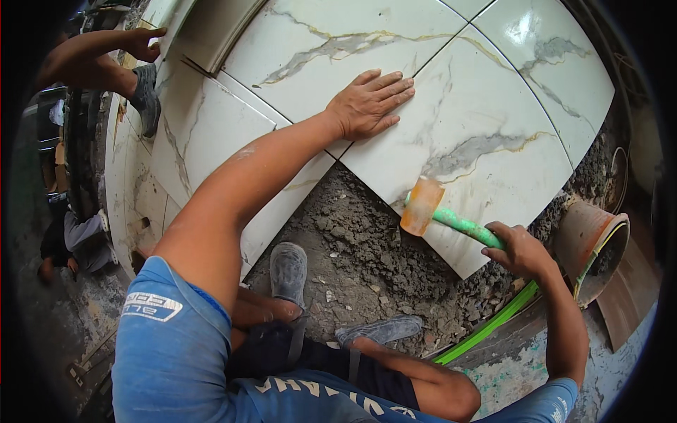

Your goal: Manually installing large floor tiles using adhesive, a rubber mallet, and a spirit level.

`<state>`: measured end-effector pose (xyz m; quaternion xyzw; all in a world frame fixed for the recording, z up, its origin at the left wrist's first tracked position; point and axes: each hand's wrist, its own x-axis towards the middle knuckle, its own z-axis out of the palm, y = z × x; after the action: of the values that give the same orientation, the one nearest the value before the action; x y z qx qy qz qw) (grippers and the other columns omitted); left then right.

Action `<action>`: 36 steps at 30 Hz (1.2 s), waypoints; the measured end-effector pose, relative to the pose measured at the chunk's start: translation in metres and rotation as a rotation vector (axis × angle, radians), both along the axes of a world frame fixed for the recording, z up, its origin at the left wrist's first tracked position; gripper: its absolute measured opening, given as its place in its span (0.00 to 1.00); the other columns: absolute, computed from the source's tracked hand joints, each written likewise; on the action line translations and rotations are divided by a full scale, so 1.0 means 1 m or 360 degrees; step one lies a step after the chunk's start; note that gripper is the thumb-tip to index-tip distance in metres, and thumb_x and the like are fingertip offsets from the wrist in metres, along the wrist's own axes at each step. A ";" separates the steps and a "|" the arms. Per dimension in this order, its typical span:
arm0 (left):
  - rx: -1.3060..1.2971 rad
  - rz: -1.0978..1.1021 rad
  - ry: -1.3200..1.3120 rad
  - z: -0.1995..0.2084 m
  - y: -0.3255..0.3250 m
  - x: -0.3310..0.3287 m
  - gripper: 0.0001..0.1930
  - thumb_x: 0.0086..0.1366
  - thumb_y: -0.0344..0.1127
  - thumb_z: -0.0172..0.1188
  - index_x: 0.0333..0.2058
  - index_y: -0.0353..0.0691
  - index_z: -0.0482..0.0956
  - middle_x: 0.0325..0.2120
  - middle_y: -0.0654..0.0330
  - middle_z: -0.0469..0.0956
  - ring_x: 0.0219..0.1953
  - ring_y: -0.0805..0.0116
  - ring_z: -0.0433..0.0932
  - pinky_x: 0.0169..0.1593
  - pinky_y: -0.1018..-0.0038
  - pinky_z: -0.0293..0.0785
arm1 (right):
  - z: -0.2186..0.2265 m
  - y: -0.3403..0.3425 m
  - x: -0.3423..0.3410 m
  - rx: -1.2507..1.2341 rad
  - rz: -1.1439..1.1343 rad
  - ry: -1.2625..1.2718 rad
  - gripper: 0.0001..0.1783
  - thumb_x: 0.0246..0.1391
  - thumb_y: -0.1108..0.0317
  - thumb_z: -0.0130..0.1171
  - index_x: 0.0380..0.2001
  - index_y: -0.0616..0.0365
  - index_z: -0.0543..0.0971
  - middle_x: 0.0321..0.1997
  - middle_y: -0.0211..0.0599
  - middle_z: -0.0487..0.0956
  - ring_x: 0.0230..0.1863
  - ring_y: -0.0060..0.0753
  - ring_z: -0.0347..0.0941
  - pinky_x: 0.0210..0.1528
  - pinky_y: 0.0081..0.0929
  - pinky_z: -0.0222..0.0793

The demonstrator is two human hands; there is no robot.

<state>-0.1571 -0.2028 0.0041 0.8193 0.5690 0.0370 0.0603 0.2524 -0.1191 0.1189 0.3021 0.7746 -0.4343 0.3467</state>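
My left hand lies flat with fingers spread over the marble-patterned floor tiles, near the joint where they meet. In my right hand is the green handle of a rubber mallet, its orange-and-white head just over the near edge of a large tile. Whether the head touches the tile I cannot tell. That tile, white with grey and gold veins, rests partly on rough grey mortar that shows along its near side. Another tile lies under my left arm.
At the right a mortar-stained bucket lies tipped on its side. A bright green strip runs along the near edge of the mortar. Another person's hand and dark shoe are at the upper left. A further person is at the far left.
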 end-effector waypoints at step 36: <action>-0.0044 -0.0026 -0.0040 0.012 0.008 0.004 0.31 0.66 0.46 0.51 0.65 0.39 0.62 0.68 0.56 0.59 0.71 0.61 0.54 0.71 0.58 0.44 | 0.027 -0.051 0.034 0.0292 -0.1078 0.0328 0.25 0.55 0.59 0.63 0.54 0.54 0.70 0.27 0.53 0.77 0.31 0.60 0.76 0.35 0.45 0.70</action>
<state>-0.1529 -0.1952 0.0165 0.8224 0.5620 0.0390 0.0789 0.2861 -0.1697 0.1459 0.5261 0.6972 -0.4812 0.0748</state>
